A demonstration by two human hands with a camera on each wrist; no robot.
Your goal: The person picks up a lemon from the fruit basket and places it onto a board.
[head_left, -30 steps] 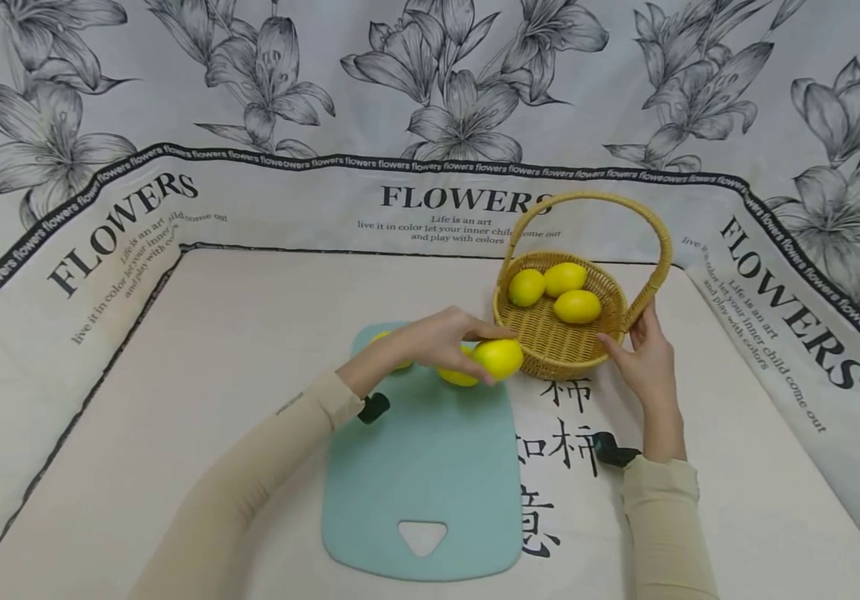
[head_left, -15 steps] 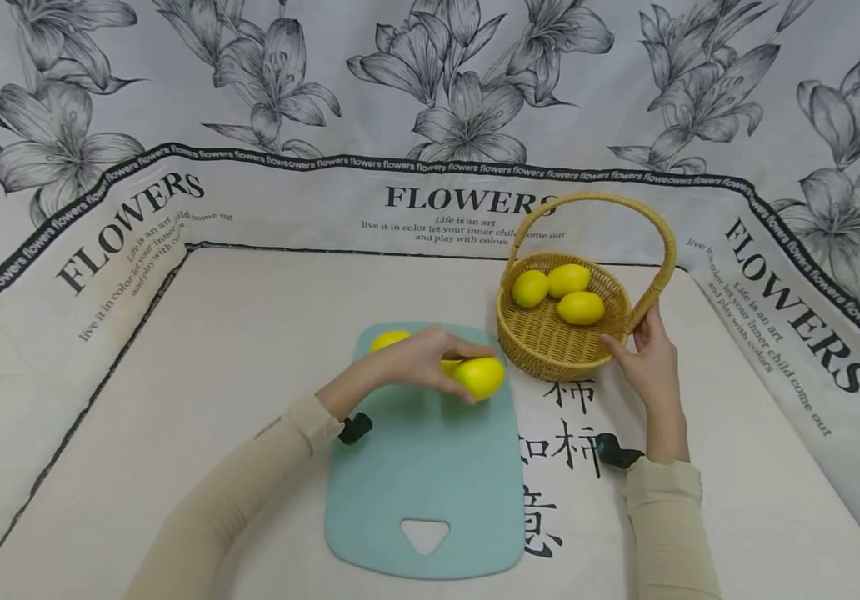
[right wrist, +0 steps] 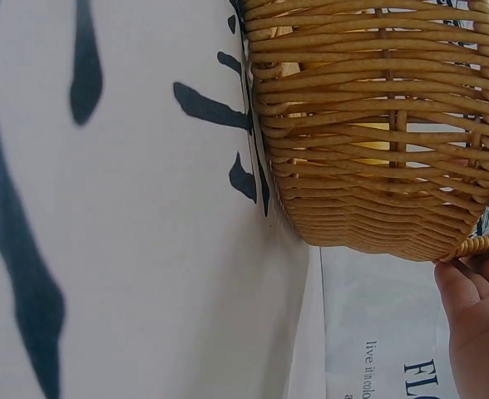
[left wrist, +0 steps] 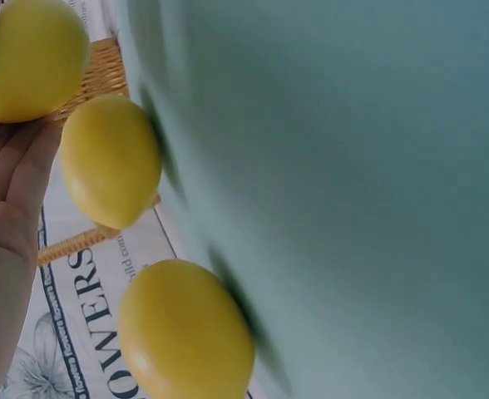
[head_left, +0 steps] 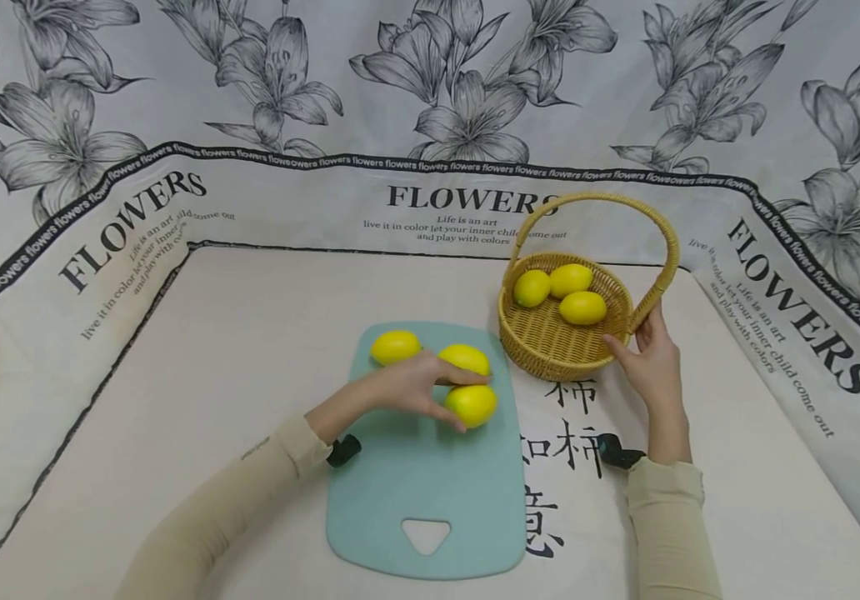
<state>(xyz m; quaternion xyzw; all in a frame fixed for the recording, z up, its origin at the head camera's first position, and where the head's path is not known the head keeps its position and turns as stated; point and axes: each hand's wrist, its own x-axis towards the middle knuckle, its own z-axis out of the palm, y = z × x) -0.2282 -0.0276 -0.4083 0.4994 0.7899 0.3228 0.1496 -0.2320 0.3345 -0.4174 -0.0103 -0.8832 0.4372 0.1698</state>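
My left hand point(head_left: 407, 385) holds a yellow lemon point(head_left: 472, 406) between thumb and fingers, low over the pale blue-green cutting board point(head_left: 426, 479). Whether this lemon touches the board is hard to tell. Just behind it a second lemon point(head_left: 464, 358) lies on the board, and a third lemon point(head_left: 396, 347) sits near the far left corner. At the back right, my right hand point(head_left: 649, 358) grips the wicker basket point(head_left: 550, 360) by its rim at the handle's foot. Three lemons rest inside. In the right wrist view, fingertips point(right wrist: 454, 278) meet the basket near the handle base.
White cloth point(head_left: 250, 333) with black lettering covers the table. Large dark characters point(head_left: 572, 446) are printed right of the board. Behind the table hangs a flower-printed cloth point(head_left: 467, 117). The basket's tall handle point(head_left: 595, 197) arches above it.
My left hand has carried its lemon from beside the basket leftward and nearer to me, over the board, uncovering the other lemons there. My right hand stays on the basket.
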